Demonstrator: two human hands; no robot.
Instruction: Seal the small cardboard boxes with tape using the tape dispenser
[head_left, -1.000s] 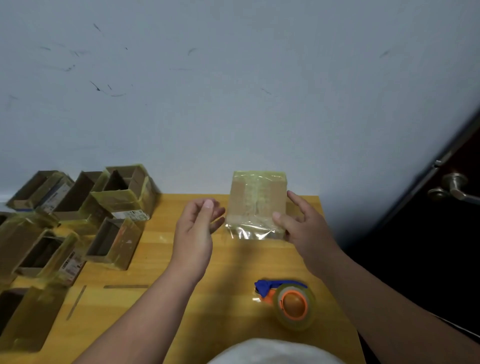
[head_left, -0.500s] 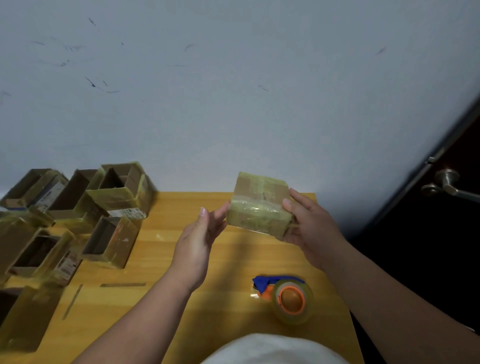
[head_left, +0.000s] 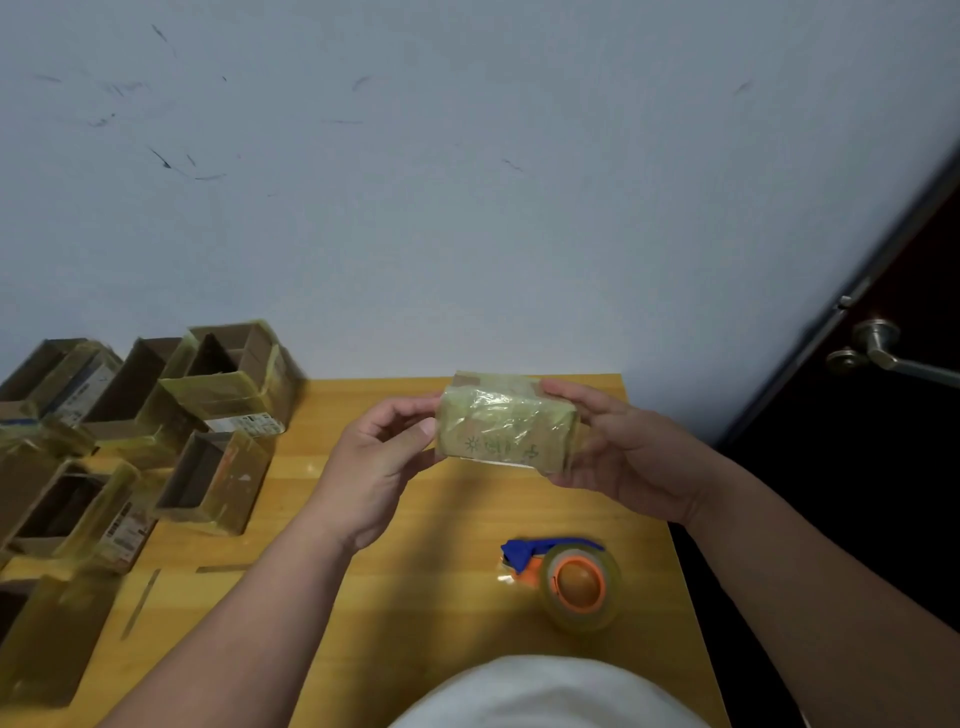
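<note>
From the head view, I held a small cardboard box (head_left: 506, 423) in the air above the far side of the bench (head_left: 441, 571), between my two hands. My right hand (head_left: 631, 452) gripped its right end, fingers curled over the top and the thumb below. My left hand (head_left: 376, 462) pinched the left end, with the thumb on the near face and the fingers curled behind. The box was wrapped in shiny tape, and the green print on it was too unclear to read. The tape dispenser (head_left: 569, 577) lay on the bench near me, apart from both hands. Open boxes (head_left: 208, 478) stood at the left, some cut off by the picture edge.
</note>
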